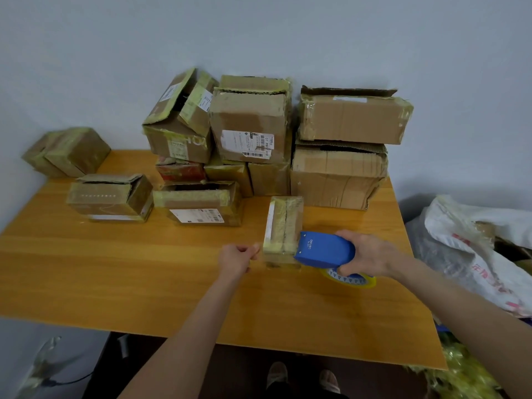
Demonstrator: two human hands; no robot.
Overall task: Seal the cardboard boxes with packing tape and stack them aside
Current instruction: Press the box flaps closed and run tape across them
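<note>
Start at the left hand (239, 259): fingers curled in, tips pinched against the near left edge of the small box (283, 226); hard to tell whether a tape end sits under them. Press down and inward there, firmly, to anchor so light a box against the pull to come. Across from it, find the right hand (370, 254) clenched round the blue tape dispenser (325, 249), thumb over the top, fingers wrapped beneath by the tape roll (349, 279), with the tool's front touching the box's near right corner. Judging by that, treat the step in hand as laying a strip on this box. Hold the dispenser low and flat to the cardboard, draw it in one steady pass under even tension, and follow the strip with a fingertip to rub out wrinkles. Run the strip over the seam between the closed top flaps and well down both ends. Finish with a sharp twist of the wrist against the cutter rather than a tug, so as not to drag the box along the wooden table (115, 269). Mind the position: near the front of the table, right of centre, just in front of the pile of boxes (250, 125) but apart from it. Leave stacking until the tape end lies flat.
</note>
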